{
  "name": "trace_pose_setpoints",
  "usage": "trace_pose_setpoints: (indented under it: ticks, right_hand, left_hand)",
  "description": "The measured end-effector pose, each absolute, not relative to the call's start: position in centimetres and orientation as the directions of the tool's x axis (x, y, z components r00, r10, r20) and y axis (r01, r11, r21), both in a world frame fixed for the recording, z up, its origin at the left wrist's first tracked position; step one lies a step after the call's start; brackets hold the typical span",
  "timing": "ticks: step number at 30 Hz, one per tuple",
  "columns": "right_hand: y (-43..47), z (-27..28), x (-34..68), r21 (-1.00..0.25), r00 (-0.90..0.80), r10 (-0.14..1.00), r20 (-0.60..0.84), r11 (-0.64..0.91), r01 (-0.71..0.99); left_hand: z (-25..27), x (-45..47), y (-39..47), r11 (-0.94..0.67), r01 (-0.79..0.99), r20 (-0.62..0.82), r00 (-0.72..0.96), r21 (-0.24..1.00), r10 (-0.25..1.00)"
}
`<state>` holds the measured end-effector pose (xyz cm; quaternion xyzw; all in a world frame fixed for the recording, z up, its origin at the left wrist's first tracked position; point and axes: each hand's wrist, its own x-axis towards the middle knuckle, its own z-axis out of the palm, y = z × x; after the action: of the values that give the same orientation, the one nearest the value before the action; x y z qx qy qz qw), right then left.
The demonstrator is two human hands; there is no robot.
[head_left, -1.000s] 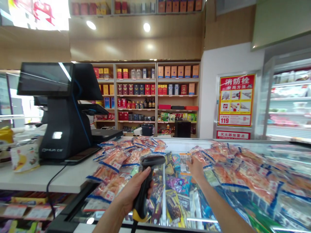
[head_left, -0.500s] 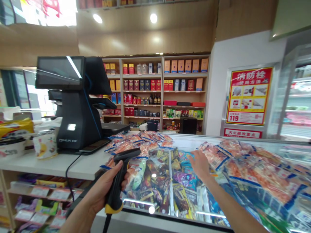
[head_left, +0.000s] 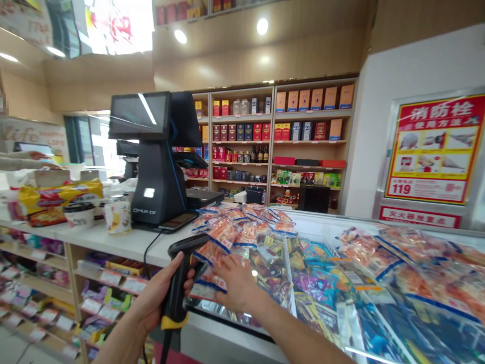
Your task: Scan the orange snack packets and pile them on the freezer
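My left hand (head_left: 157, 293) is closed around the handle of a black and yellow barcode scanner (head_left: 178, 285), its head upright and its cable hanging down. My right hand (head_left: 240, 285) is just to the right of it, fingers apart, over a clear snack packet (head_left: 206, 287) with a blue edge. Whether its fingertips touch that packet I cannot tell. Just beyond, a heap of similar packets (head_left: 250, 232) with orange-pink contents lies on the glass-topped freezer (head_left: 322, 222). Another pile of packets (head_left: 428, 268) covers the freezer's right part. Colourful ice-cream wrappers (head_left: 310, 283) show through the glass.
A black checkout terminal (head_left: 151, 177) stands on the white counter (head_left: 91, 235), beside a patterned paper cup (head_left: 117, 215) and a yellow snack bag (head_left: 56, 197). Low shelves (head_left: 41, 293) hold goods under the counter. Another person's hands (head_left: 38, 159) reach in at far left.
My right hand has moved left from the right-hand packets to beside the scanner. The view has turned left, bringing more counter and another person's hands into sight. My left hand keeps the scanner.
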<state>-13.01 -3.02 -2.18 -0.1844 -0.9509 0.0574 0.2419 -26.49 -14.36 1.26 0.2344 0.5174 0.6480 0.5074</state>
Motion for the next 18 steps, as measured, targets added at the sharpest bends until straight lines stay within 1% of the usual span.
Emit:
trace_pose_setpoints:
  ticks: [2,4,6,8,10,13,16,17,18]
  right_hand:
    - [-2.4,-2.5,-12.1,-0.203,-0.817,0.397,0.418,0.917,0.342]
    - [-1.6,-2.7,-10.8,-0.216,-0.821,0.387,0.420,0.921,0.324]
    - [-0.7,-2.8,-9.4,-0.229,-0.825,0.352,0.442,0.934,0.275]
    - [0.1,-2.8,-8.0,-0.255,-0.806,0.343,0.482,0.935,0.245]
    - [1.0,-2.8,-6.6,-0.290,-0.760,0.376,0.530,0.923,0.254]
    - [2.1,-2.7,-4.5,-0.315,-0.664,0.448,0.599,0.894,0.318]
    - [2.6,-2.4,-2.7,-0.314,-0.640,0.471,0.607,0.882,0.352]
    - [2.6,-2.3,-2.2,-0.332,-0.644,0.473,0.601,0.881,0.337]
    - [2.5,-2.0,-1.8,-0.377,-0.639,0.484,0.597,0.873,0.309]
  left_hand:
    - [0.9,-26.4,-14.1,0.044,-0.409,-0.220,-0.393,0.911,0.893]
    - [0.6,-25.8,-13.8,0.026,-0.408,-0.204,-0.398,0.912,0.895]
    - [0.4,-25.0,-13.3,0.007,-0.423,-0.180,-0.370,0.906,0.911]
    - [0.4,-24.1,-12.7,-0.007,-0.436,-0.153,-0.330,0.900,0.931]
    - [0.6,-23.0,-12.1,-0.028,-0.437,-0.119,-0.303,0.899,0.945]
    - [1.1,-21.3,-10.9,-0.045,-0.429,-0.079,-0.265,0.902,0.961]
    - [1.8,-19.2,-9.2,-0.050,-0.408,-0.047,-0.224,0.912,0.973]
    - [1.9,-18.3,-8.5,-0.053,-0.402,-0.037,-0.214,0.914,0.976]
    - [2.0,-17.3,-7.8,-0.058,-0.396,-0.028,-0.209,0.916,0.977]
